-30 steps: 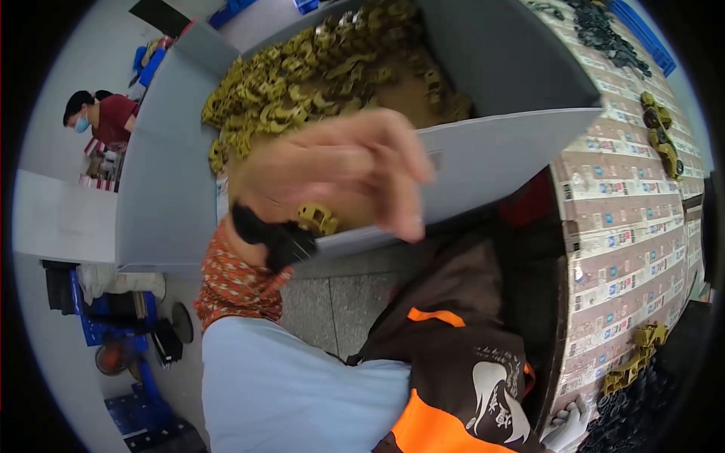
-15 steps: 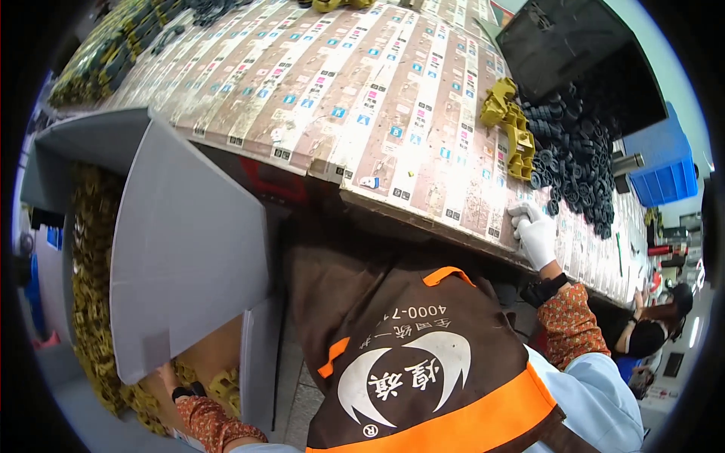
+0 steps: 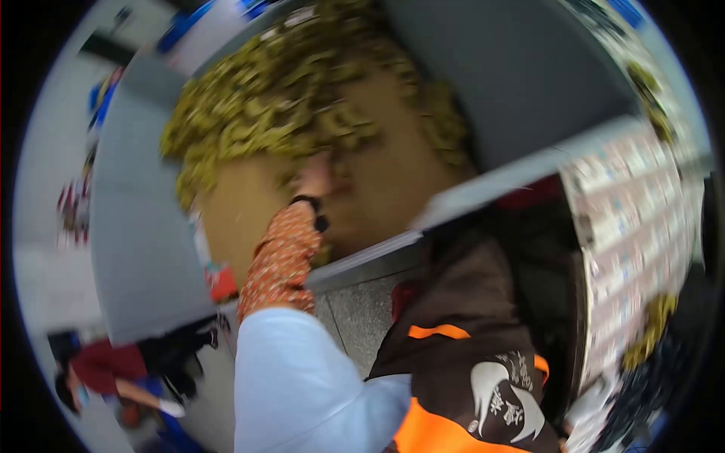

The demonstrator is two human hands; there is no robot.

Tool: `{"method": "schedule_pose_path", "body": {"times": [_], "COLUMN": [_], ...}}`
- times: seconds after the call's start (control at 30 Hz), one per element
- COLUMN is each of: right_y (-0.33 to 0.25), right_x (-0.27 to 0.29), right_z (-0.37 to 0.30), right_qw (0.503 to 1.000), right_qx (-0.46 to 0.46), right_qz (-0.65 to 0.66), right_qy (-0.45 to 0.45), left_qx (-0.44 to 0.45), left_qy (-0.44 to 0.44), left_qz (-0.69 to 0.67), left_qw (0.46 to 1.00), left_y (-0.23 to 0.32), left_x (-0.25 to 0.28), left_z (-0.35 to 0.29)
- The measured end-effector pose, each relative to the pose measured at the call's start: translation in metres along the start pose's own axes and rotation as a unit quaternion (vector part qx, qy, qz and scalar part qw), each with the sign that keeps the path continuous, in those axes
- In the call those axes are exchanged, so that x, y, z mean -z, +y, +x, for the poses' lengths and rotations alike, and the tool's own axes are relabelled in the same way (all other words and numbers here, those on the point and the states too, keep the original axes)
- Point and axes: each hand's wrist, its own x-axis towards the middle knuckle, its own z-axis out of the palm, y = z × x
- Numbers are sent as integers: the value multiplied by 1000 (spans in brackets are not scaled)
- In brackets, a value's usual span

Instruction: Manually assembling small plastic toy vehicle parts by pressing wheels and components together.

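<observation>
My left hand (image 3: 314,175), bare and with a black band at the wrist, reaches into a large grey bin (image 3: 377,251). It is at the near edge of a heap of yellow-olive plastic parts (image 3: 264,113) lying on the bin's brown inner sheet (image 3: 385,151). The fingers are smeared by motion, so I cannot see whether they grip a part. At the lower right edge, the white-gloved right hand (image 3: 593,400) is by the table, close to a pile of dark parts (image 3: 653,392). Its fingers are blurred too.
On the right stands a table (image 3: 627,249) with a printed, striped cover; several yellow-olive parts (image 3: 651,332) lie on it beside the dark pile. Tall grey bin walls (image 3: 521,75) rise around the heap. Someone in a dark red top (image 3: 113,366) is at the lower left.
My view has swung left and down from the table into the bin. The left hand, before mostly behind the bin's flap, now shows over the brown sheet beside the heap.
</observation>
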Motion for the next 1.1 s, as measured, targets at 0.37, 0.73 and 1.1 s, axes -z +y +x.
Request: {"method": "schedule_pose_path", "body": {"times": [0.37, 0.73, 1.1], "right_y": [43, -19, -32], "right_x": [-4, 44, 26], "right_z": [14, -15, -13], "right_qw": [997, 992, 953], "right_qx": [-4, -96, 224], "right_qz": [76, -56, 200], "right_qy": [24, -58, 20], "left_qx": [34, 27, -84], "left_qy": [-73, 50, 64], "left_qz": [150, 139, -8], "left_qw": [985, 989, 994], "left_y": [50, 60, 31], "left_x": [113, 106, 97], "left_z": [-51, -9, 4]}}
